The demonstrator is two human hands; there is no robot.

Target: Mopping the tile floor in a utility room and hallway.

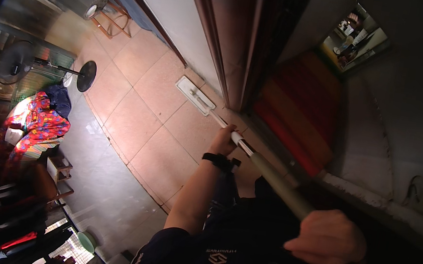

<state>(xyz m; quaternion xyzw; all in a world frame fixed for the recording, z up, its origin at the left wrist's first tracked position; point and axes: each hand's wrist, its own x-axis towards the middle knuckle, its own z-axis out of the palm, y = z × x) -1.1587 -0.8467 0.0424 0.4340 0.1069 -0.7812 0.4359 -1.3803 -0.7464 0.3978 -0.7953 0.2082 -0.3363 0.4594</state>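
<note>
A flat mop with a white rectangular head (185,85) lies against the tiled floor, close to the foot of a white wall. Its pole (280,184) slants from the head back towards my body. My left hand (223,140), with a black band on the wrist, is closed around the pole's lower part by a white collar (236,137). Farther up, my right hand (327,237) grips the upper end of the olive-coloured sleeve. The mop head sits just left of a dark brown door frame (231,31).
A striped red mat or floor (302,109) lies in the dim space beyond the frame. At left stand a black pedestal fan (86,76), a pile of red floral cloth (45,118) and a small rack (59,168). A wooden stool or chair (114,23) is farther off. A green basin (86,241) sits lower left.
</note>
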